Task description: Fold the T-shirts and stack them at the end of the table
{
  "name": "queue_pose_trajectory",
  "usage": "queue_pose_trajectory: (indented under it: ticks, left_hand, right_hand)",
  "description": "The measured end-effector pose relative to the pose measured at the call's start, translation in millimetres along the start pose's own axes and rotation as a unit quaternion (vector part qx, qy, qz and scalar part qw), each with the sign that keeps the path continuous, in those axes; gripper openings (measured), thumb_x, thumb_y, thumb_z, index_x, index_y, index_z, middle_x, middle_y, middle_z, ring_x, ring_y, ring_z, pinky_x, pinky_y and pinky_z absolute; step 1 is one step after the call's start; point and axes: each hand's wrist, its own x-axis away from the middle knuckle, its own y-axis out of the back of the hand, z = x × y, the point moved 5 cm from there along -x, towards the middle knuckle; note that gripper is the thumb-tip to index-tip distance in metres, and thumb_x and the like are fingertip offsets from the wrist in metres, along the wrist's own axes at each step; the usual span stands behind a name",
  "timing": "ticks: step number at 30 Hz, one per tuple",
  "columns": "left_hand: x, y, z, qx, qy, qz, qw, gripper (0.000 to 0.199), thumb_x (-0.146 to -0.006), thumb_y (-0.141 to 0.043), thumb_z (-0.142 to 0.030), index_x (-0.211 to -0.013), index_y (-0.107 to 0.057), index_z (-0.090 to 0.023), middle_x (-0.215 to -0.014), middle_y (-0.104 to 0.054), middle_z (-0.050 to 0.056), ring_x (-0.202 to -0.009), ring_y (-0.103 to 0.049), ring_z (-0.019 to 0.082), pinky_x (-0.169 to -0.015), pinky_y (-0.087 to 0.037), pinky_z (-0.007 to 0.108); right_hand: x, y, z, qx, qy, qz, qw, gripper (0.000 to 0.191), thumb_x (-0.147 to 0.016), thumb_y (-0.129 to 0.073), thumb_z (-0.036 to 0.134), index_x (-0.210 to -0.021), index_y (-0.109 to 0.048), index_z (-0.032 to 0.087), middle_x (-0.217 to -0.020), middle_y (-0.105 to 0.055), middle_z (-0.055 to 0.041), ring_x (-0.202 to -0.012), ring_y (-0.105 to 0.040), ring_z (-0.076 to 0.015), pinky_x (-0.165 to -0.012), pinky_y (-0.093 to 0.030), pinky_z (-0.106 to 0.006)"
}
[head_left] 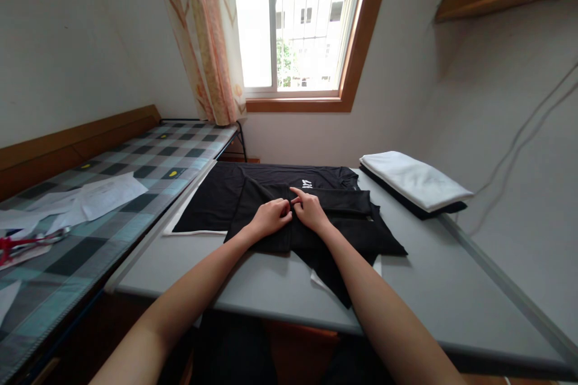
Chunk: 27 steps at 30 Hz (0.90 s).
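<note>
My left hand has its fingers curled in a pinch on a dark seam or edge of a black garment. Close beside it, nearly touching, my right hand also pinches the garment, its index finger stretched out over the cloth. The pinched bit of fabric is mostly hidden by the fingers. Under this garment lies a black T-shirt spread flat, with white lettering near its right end and white showing along its left edge. A black corner of cloth hangs toward the table's front edge, under my right forearm.
The grey table carries a folded white cloth on a folded black one at the right. Left stands a bed with checked cover, papers and a red-handled tool. A window and curtain are behind.
</note>
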Motion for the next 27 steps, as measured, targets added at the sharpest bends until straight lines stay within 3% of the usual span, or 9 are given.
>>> queue_pose_trajectory:
  ticks: [7, 12, 17, 21, 24, 27]
  left_hand:
    - [1, 4.0, 3, -0.036, -0.005, -0.048, 0.998, 0.015, -0.090, -0.053, -0.028, -0.089, -0.065, -0.020, -0.107, -0.065, 0.007, -0.101, -0.059, 0.021, -0.088, -0.042, 0.035]
    - [0, 1.6, 4, -0.022, 0.005, -0.021, 1.000, 0.019, -0.090, -0.053, -0.027, -0.103, -0.067, -0.021, -0.106, -0.071, 0.005, -0.101, -0.064, 0.021, -0.101, -0.037, 0.040]
    - [-3, 5.4, 8, 0.030, 0.002, -0.017, 0.999, 0.028, -0.086, -0.053, -0.019, -0.108, -0.070, -0.020, -0.104, -0.074, 0.007, -0.094, -0.068, 0.022, -0.091, -0.049, 0.033]
    - [-9, 15.6, 26, 0.063, 0.039, -0.030, 0.997, 0.024, -0.084, -0.053, -0.016, -0.094, -0.074, -0.020, -0.097, -0.075, 0.006, -0.091, -0.070, 0.020, -0.088, -0.051, 0.029]
    - [-10, 26.6, 46, -0.009, 0.067, -0.067, 0.996, 0.022, -0.084, -0.057, -0.020, -0.099, -0.073, -0.020, -0.120, -0.069, 0.009, -0.117, -0.061, 0.025, -0.102, -0.044, 0.036]
    - [-7, 31.4, 67, -0.085, 0.113, -0.063, 0.988, 0.031, -0.084, -0.062, -0.030, -0.112, -0.069, -0.020, -0.137, -0.057, 0.015, -0.132, -0.048, 0.032, -0.109, -0.035, 0.049]
  right_hand:
    - [0, 3, 1, -0.014, 0.004, -0.011, 1.000, 0.048, -0.079, -0.048, 0.006, -0.123, -0.063, 0.019, -0.089, -0.076, -0.0021, -0.089, -0.068, -0.0187, -0.094, -0.046, -0.035]
    - [0, 3, -2, -0.022, 0.022, -0.033, 0.999, 0.041, -0.078, -0.047, 0.004, -0.107, -0.070, 0.021, -0.094, -0.075, -0.0025, -0.092, -0.067, -0.0182, -0.093, -0.048, -0.035]
    - [1, -6, -2, -0.037, 0.046, 0.014, 0.998, 0.056, -0.075, -0.045, 0.000, -0.121, -0.066, 0.023, -0.104, -0.075, -0.0014, -0.101, -0.065, -0.0187, -0.099, -0.047, -0.035]
    - [1, -8, -2, -0.029, 0.028, 0.034, 0.999, 0.054, -0.076, -0.046, 0.002, -0.121, -0.067, 0.022, -0.102, -0.075, -0.0017, -0.101, -0.066, -0.0203, -0.097, -0.048, -0.036]
    - [1, -7, 0, -0.015, 0.029, 0.037, 0.999, 0.046, -0.077, -0.049, 0.004, -0.114, -0.071, 0.021, -0.104, -0.075, -0.0038, -0.099, -0.066, -0.0204, -0.095, -0.049, -0.035]
    - [1, -6, 1, 0.001, 0.030, 0.037, 0.999, 0.041, -0.079, -0.050, 0.005, -0.108, -0.073, 0.022, -0.103, -0.075, -0.0043, -0.097, -0.067, -0.0200, -0.094, -0.050, -0.035]
